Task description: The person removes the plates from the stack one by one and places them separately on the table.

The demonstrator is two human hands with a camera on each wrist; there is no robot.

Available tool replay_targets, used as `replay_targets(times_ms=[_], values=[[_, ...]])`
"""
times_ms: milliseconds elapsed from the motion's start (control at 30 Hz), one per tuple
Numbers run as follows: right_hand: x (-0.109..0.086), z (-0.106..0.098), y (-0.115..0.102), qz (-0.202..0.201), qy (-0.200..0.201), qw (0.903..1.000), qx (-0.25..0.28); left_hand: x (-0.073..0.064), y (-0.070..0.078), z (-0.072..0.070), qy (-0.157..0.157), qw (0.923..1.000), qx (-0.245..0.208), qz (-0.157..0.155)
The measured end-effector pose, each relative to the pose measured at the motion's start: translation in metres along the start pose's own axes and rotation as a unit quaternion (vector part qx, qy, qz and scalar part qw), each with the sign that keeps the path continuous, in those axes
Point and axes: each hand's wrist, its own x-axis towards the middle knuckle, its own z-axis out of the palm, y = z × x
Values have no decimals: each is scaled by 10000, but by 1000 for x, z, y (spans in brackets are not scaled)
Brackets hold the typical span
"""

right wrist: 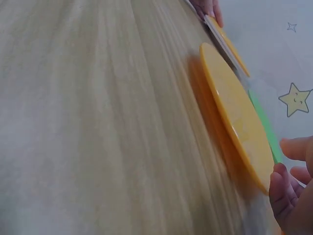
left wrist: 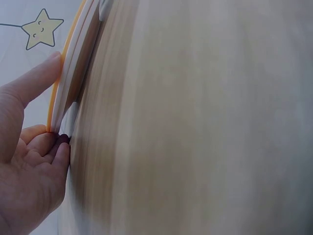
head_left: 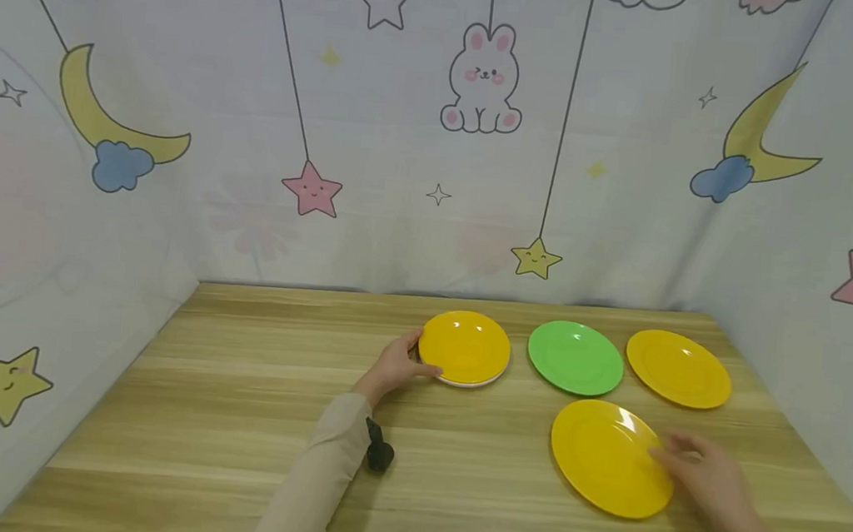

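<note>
My left hand (head_left: pixel 394 367) grips the left rim of a small stack of plates: a yellow plate (head_left: pixel 465 346) lies on top, with white rims (left wrist: pixel 68 58) showing under it in the left wrist view. There, the thumb lies on the yellow rim and the other fingers curl in lower down. At the front right, my right hand (head_left: pixel 710 480) is at the right rim of a larger yellow plate (head_left: pixel 607 457). In the right wrist view its fingers are at the plate's edge, while the thumb stands off the surface. The hand is blurred in the head view.
Behind the front plate, a green plate (head_left: pixel 575 358) and another yellow plate (head_left: pixel 678 368) lie side by side on the wooden table (head_left: pixel 179 447). A printed cloth (head_left: pixel 407 131) with moons, stars and a rabbit encloses the back and sides.
</note>
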Motion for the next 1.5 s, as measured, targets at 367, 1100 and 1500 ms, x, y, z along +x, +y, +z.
replay_targets(times_ms=[367,1100,1500], values=[[34,34,-56,-136,-856,9868,1366,2,-2,0,-67,9995,203,211],[91,105,-124,6,-1534,9771,1472,-4,-5,-3,-4,9996,269,116],[104,125,-136,1,-1580,9710,1796,-7,-1,-4,-51,9994,314,158]])
